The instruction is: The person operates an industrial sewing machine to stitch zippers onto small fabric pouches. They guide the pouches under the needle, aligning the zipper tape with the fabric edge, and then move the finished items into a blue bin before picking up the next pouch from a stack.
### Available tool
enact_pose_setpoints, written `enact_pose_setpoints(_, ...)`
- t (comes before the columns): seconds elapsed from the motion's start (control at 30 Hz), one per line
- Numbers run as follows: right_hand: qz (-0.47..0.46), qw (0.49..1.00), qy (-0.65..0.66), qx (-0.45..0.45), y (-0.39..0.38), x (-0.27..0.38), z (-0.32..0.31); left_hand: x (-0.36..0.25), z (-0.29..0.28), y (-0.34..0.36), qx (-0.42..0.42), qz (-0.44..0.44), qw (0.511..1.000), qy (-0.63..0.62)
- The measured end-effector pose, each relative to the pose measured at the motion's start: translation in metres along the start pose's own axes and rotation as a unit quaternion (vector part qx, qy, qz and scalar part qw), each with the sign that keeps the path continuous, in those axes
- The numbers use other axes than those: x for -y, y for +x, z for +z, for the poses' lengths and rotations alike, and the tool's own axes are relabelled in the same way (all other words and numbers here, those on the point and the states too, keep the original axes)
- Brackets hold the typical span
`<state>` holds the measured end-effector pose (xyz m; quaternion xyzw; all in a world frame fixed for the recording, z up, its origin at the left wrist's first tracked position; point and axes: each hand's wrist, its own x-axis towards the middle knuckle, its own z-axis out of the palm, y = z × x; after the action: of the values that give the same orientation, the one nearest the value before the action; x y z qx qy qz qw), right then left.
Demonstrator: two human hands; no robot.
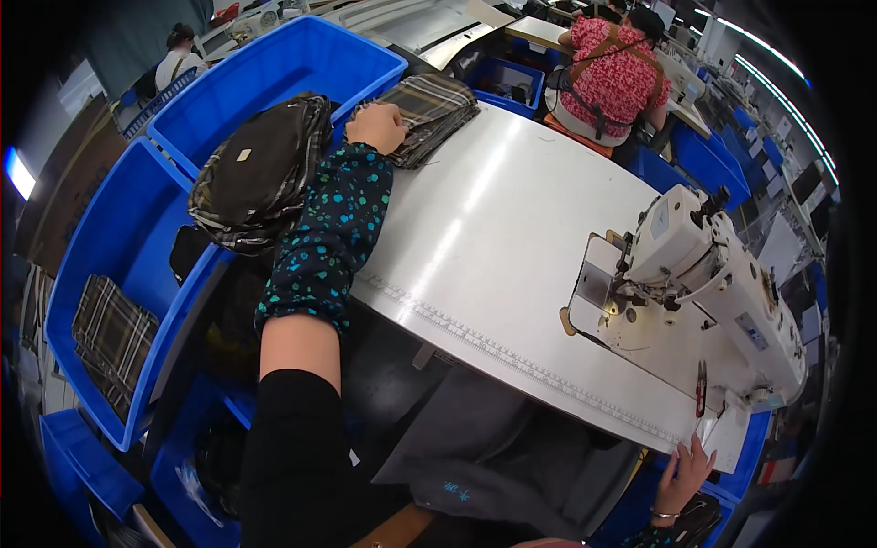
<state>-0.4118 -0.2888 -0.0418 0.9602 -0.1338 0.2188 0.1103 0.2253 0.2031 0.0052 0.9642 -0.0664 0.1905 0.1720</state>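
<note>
My left hand [376, 126] reaches far out and grips the edge of a stack of dark plaid fabric pieces [434, 114] lying at the far left corner of the white sewing table [493, 247]. Its sleeve is dark with teal dots. My right hand [687, 475] rests with spread fingers at the near right corner of the table, beside a white plate, and holds nothing. A white industrial sewing machine [694, 283] stands at the table's right end.
Blue plastic bins [274, 68] line the left side; a pile of plaid bags [260, 173] lies across two of them, and another plaid piece [114, 338] sits in a lower bin. A person in a red patterned top [612, 78] sits beyond the table, back turned.
</note>
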Motion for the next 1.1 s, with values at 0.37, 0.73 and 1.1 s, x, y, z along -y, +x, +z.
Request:
enact_pose_setpoints(0.37, -0.006, 0.999, 0.038, 0.024, 0.006, 0.017, 0.007, -0.011, -0.032, 0.012, 0.009, -0.006, 0.993, -0.116)
enact_pose_setpoints(0.73, -0.092, 0.978, 0.188, -0.014, 0.066, 0.107, 0.011, -0.089, -0.011, -0.111, 0.233, 0.422, 0.855, -0.191)
enact_pose_setpoints(1.1, -0.192, 0.94, 0.279, 0.034, 0.148, 0.282, 0.039, -0.12, -0.019, -0.193, 0.19, 0.26, 0.934, -0.156)
